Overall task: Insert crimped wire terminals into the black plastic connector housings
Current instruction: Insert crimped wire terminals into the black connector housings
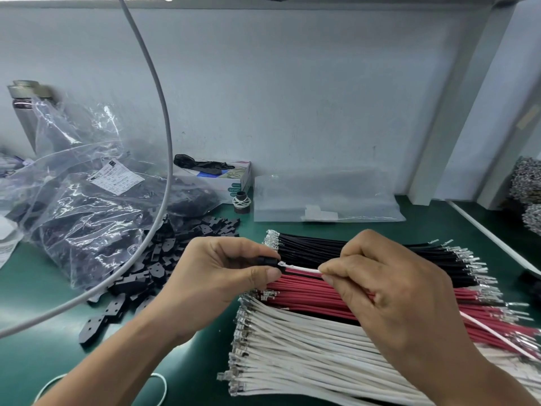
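Head view: the left hand [216, 271] pinches a black housing [270, 262] above the red wires [322, 291]. The right hand [389, 285] pinches a white wire [303, 269], its terminal at the housing's mouth. Insertion looks underway; next calls for a straight push until seated.

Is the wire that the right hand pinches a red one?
No, the right hand pinches a thin white wire, which leads to the small black plastic housing held by the left hand.
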